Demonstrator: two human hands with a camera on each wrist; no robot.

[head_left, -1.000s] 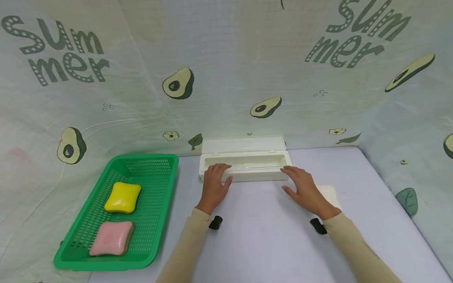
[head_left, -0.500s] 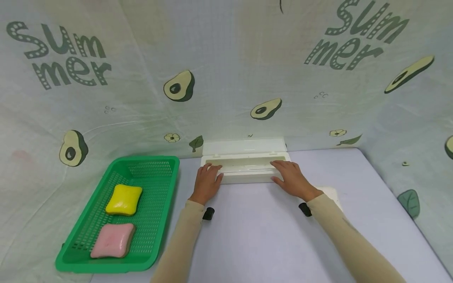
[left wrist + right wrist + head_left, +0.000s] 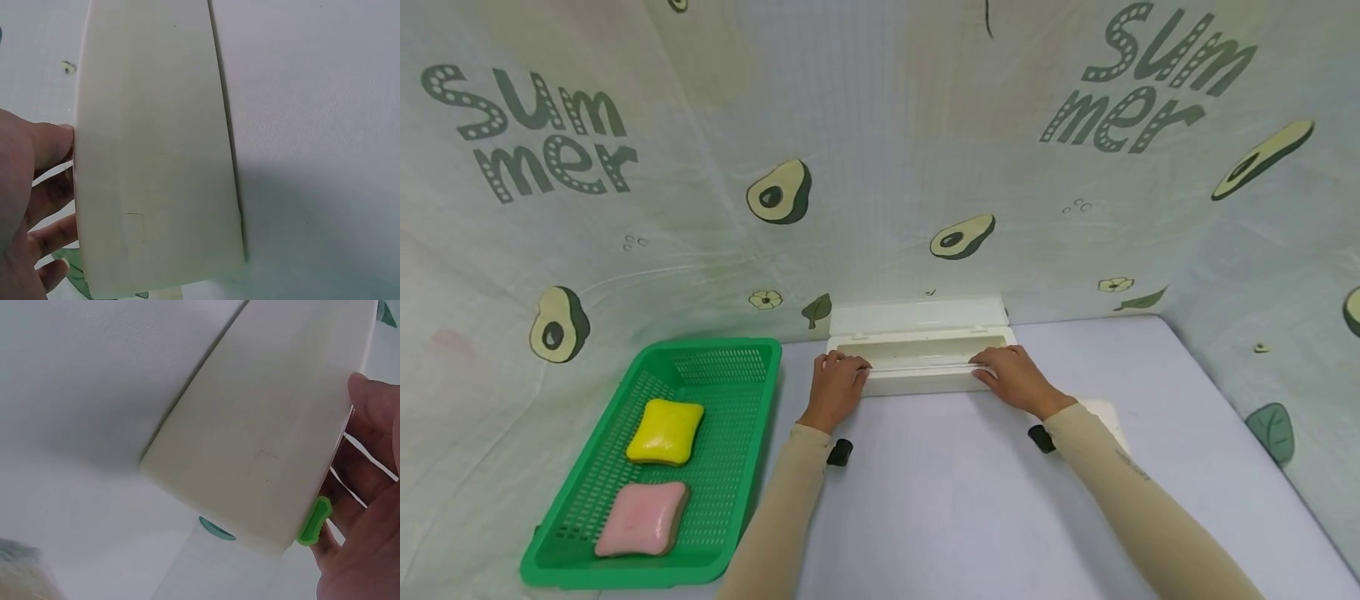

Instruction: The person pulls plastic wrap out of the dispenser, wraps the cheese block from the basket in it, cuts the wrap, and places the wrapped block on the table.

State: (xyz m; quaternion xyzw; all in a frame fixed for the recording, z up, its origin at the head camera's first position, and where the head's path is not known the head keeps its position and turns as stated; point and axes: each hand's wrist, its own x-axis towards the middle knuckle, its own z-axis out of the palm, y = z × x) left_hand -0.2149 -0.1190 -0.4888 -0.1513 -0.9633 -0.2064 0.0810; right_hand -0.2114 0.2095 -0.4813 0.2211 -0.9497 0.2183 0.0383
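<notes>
A long white box (image 3: 921, 382) that looks like a cling film dispenser stands against the back wall, its lid (image 3: 917, 315) tipped back and its trough showing. My left hand (image 3: 835, 390) pinches the front rim near the left end, fingers over the edge and thumb toward me. Near the other end, my right hand (image 3: 1017, 379) grips the same rim. The right wrist view shows a green slider tab (image 3: 314, 522) on that rim, beside the fingers. Whether thin film lies between the fingers and the rim cannot be seen.
To the left stands a green plastic basket (image 3: 760, 442) with a yellow cushion-shaped sponge (image 3: 665, 432) and a pink one (image 3: 642, 518). A flat white piece (image 3: 1105, 414) lies partly behind my right forearm. A printed cloth hangs close behind the box.
Both hands have come from hovering over the box's front to its rim, where the fingers now close. They have shifted slightly left. The lid stays back.
</notes>
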